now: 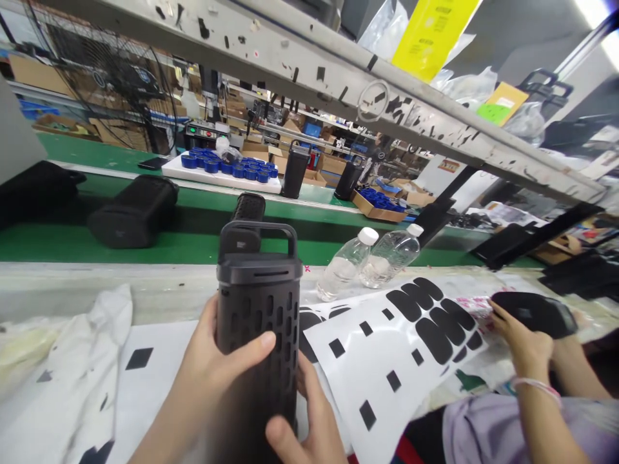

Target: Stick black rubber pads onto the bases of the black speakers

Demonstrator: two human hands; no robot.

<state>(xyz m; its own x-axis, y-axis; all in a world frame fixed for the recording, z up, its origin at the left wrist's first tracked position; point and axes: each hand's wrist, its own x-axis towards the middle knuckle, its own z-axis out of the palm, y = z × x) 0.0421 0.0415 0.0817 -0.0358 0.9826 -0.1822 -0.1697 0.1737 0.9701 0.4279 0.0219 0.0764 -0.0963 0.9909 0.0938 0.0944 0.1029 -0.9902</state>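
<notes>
A black slotted housing with a carry handle on top (258, 303) stands upright in front of me, handle up. My left hand (220, 361) wraps its left side, the thumb lying across the slotted front. My right hand (309, 415) is closed about the lower right side, with fingers behind it and the thumb at the front. The bottom of the housing is blurred and runs out of view. To the right of it lies a white sheet with black stickers (372, 380), some rounded and some square.
Two clear bottles (341, 264) stand beyond the sheet. Similar black housings (138, 209) lie on the green conveyor (193, 248). A co-worker's hands (525, 341) hold a black part at right. A white cloth (91, 361) lies left. A metal beam (300, 64) crosses overhead.
</notes>
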